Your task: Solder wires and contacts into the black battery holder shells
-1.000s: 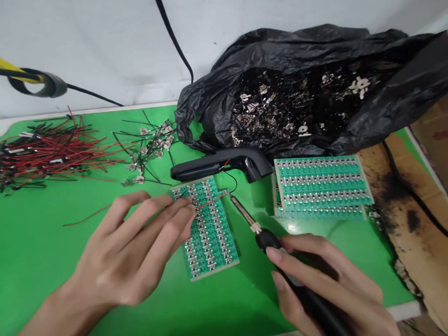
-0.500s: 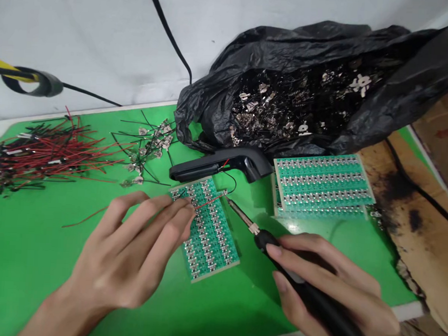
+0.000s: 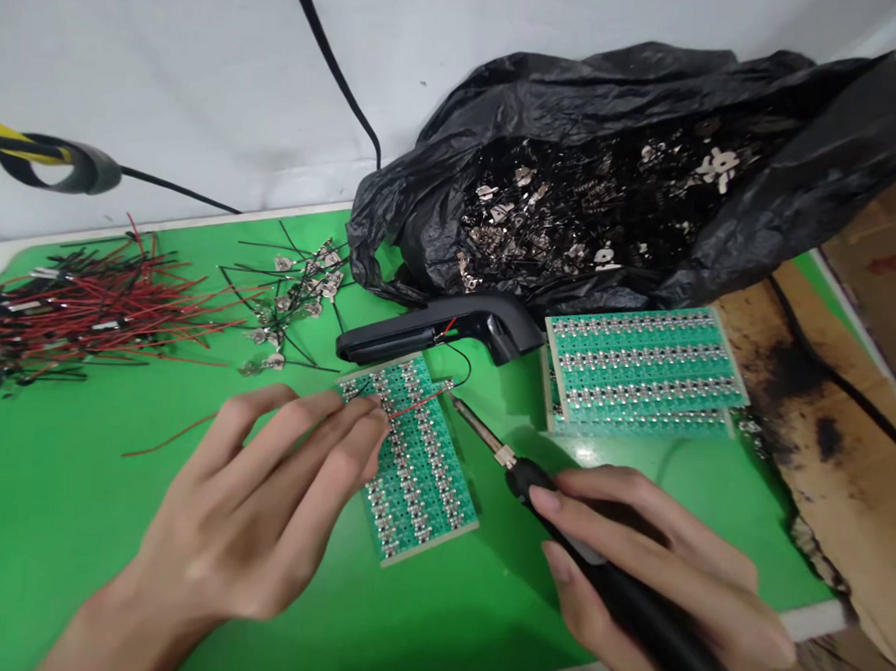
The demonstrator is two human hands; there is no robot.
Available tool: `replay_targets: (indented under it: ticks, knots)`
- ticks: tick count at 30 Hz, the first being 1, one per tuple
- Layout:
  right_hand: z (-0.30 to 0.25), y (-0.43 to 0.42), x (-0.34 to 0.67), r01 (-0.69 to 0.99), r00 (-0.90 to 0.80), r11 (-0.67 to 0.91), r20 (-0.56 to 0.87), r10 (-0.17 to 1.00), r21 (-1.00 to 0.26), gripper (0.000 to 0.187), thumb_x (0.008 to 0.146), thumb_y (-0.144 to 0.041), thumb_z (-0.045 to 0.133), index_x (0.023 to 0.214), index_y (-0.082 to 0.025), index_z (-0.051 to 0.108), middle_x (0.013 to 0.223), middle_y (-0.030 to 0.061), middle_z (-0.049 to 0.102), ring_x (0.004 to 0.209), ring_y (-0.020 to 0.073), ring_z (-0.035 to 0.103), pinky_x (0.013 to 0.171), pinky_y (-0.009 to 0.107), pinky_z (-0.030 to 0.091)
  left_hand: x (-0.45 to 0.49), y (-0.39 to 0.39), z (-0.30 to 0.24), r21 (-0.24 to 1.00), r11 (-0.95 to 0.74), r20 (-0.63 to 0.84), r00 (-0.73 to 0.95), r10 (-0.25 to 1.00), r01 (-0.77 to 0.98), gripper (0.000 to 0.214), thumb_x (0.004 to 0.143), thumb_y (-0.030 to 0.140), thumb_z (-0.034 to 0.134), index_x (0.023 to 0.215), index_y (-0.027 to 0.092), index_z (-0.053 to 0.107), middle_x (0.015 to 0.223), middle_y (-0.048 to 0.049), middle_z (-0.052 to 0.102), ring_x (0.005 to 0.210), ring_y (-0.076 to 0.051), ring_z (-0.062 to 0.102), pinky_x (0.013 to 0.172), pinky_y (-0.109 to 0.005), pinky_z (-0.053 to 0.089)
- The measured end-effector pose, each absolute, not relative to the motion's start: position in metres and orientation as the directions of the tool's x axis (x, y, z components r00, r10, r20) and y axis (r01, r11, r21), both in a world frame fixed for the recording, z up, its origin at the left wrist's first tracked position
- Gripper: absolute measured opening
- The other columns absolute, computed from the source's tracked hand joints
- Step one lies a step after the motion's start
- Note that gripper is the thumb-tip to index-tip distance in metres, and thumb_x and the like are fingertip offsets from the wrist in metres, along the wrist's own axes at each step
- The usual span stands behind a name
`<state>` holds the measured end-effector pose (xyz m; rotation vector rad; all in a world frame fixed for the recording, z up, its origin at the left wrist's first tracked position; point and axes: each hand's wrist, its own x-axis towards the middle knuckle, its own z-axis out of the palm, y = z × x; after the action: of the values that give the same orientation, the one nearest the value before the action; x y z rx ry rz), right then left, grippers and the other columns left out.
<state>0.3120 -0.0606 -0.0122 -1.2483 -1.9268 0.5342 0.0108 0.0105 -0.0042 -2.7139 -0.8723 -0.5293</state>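
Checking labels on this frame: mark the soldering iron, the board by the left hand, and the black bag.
Soldering iron (image 3: 629,607), head view: black handle.
Board (image 3: 422,464), head view: uncovered face.
Black bag (image 3: 550,101), head view: crumpled far side.

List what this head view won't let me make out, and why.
In the head view:
Circuit board panel, part of its left side: covered by the left hand.
Red wire at the fingertips: hidden by the fingers.
Soldering iron, rear end: cut off by the bottom edge.
Whether its tip touches metal: too small.
Wire pile, far end: cut off by the left edge.
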Motion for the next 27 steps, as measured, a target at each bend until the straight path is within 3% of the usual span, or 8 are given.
replay_targets:
  ticks: [5, 15, 27]
  knots:
    - [-0.0093, -0.0576, 0.3096, 0.573, -0.201, 0.426, 0.384, 0.901, -0.700, 0.041, 0.094, -0.001, 0.070, 0.128, -0.021, 0.079, 0.111, 0.0045, 0.076, 0.090, 0.0076, 0.082, 0.089, 0.009, 0.062, 0.0096, 0.0086, -0.0056, -0.107, -0.783, 0.428, 0.739, 0.520, 0.613, 0.016, 0.109, 0.014, 0.063, 0.122, 0.009, 0.073, 0.114, -0.0103, 0.085, 0.105, -0.026, 0.078, 0.089, -0.045, 0.058]
    - [-0.0139, -0.0650, 0.3075, 0.588, -0.174, 0.389, 0.358, 0.917, -0.709, 0.040, 0.097, -0.001, 0.067, 0.130, -0.021, 0.078, 0.117, 0.0046, 0.074, 0.093, 0.0056, 0.082, 0.094, 0.007, 0.059, 0.0108, 0.0098, -0.0056, -0.112, -0.799, 0.403, 0.762, 0.507, 0.591, 0.022, 0.111, 0.010, 0.056, 0.122, 0.002, 0.073, 0.116, -0.0153, 0.084, 0.108, -0.029, 0.074, 0.092, -0.047, 0.053]
    - [-0.0078, -0.0560, 0.3071, 0.549, -0.160, 0.430, 0.415, 0.896, -0.717, 0.043, 0.089, 0.002, 0.072, 0.124, -0.020, 0.083, 0.104, 0.0034, 0.081, 0.090, 0.0091, 0.082, 0.090, 0.009, 0.062, 0.0073, 0.0088, -0.0059, -0.117, -0.801, 0.411, 0.763, 0.499, 0.587, 0.026, 0.112, 0.013, 0.052, 0.123, 0.005, 0.074, 0.117, -0.0134, 0.085, 0.110, -0.029, 0.075, 0.093, -0.047, 0.055]
